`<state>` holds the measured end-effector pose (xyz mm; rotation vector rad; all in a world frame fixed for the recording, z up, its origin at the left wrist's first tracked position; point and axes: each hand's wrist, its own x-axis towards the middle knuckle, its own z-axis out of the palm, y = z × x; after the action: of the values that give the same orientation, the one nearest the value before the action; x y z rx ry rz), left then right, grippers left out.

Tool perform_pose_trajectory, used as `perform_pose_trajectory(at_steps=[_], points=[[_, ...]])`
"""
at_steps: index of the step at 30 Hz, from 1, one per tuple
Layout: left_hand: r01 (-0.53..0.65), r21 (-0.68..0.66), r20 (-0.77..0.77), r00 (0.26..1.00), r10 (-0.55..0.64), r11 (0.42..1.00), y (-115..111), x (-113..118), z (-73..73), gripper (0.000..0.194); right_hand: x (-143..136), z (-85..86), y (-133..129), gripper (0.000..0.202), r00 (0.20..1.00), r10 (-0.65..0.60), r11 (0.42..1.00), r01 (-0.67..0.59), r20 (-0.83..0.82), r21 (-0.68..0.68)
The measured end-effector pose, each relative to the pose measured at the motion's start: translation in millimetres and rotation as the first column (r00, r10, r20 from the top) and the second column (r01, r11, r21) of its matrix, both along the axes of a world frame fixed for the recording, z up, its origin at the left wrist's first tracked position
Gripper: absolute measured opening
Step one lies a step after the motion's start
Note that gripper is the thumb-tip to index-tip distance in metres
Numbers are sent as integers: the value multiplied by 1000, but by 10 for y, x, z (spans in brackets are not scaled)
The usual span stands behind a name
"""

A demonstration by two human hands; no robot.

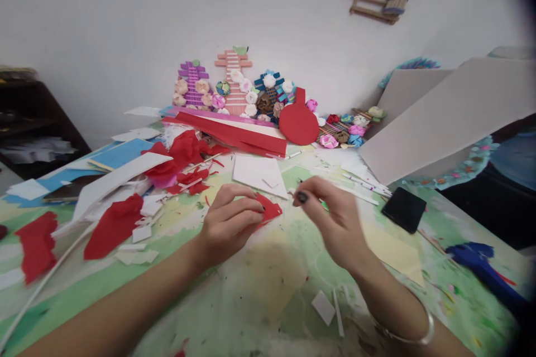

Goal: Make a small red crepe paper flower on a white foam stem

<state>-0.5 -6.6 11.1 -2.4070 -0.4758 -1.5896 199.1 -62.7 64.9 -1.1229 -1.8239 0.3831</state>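
Near the middle of the green and yellow table, my left hand [232, 217] has its fingers curled over a small red paper piece [270, 210], whose corner sticks out to the right. A short distance to the right, my right hand [330, 215] is raised with thumb and index finger pinched together. Whatever may be between those fingertips is too small to make out. A white square sheet [259, 174] lies just beyond both hands.
Crumpled red paper [115, 227] and white scraps lie at the left. A black flat object [404, 210] and a blue glue gun [481, 262] are at the right. Paper-flower crafts [234, 81] and a red round shape [298, 122] stand along the wall.
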Motion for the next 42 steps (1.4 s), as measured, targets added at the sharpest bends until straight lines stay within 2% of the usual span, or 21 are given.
perform_pose_trajectory(at_steps=[2, 4, 7, 10, 13, 15, 19, 21, 25, 29, 37, 40, 42], points=[[-14, 31, -10, 1000, 15, 999, 4, -7, -13, 17, -70, -133, 200, 22, 999, 13, 978, -3, 45, -208], [-21, 78, -22, 1000, 22, 997, 12, -14, -27, 17, -123, -287, 307, 22, 999, 51, 925, -42, 13, -377], [-19, 148, -50, 998, 27, 989, 24, -20, -47, 16, -151, -430, 336, 19, 980, 102, 878, -169, -170, -447], [-23, 184, -64, 997, 35, 983, 25, -20, -45, 16, -128, -438, 323, 15, 941, 147, 851, -278, -305, -446], [-27, 204, -81, 996, 44, 979, 17, -21, -22, 15, -91, -412, 323, 15, 928, 177, 835, -318, -329, -449], [-27, 226, -104, 993, 52, 974, 15, -26, -16, 15, -74, -414, 325, 15, 951, 173, 866, -272, -258, -421], [-32, 240, -130, 989, 64, 970, 30, -40, -50, 15, -65, -445, 325, 13, 997, 80, 952, -78, -7, -297], [-29, 240, -130, 990, 62, 970, 39, -41, -71, 15, -64, -450, 322, 12, 999, 47, 967, -40, 22, -253], [-15, 212, -114, 993, 40, 977, 37, -23, -79, 17, -52, -428, 308, 12, 996, 45, 987, -56, -76, -150], [-16, 136, -69, 997, 26, 991, 31, -9, -83, 15, -34, -409, 296, 14, 983, 172, 985, -172, -58, -12], [-4, 67, -50, 999, 8, 998, 31, -14, -121, 19, -14, -438, 323, 21, 972, 233, 971, -233, -2, -47], [4, 23, -20, 1000, -3, 1000, 12, 10, -82, 20, 27, -474, 369, 21, 983, 185, 977, -181, 21, -109], [24, -93, 53, 998, -19, 995, 0, 31, -53, 20, 60, -500, 407, 16, 992, 129, 984, -126, 13, -128]])
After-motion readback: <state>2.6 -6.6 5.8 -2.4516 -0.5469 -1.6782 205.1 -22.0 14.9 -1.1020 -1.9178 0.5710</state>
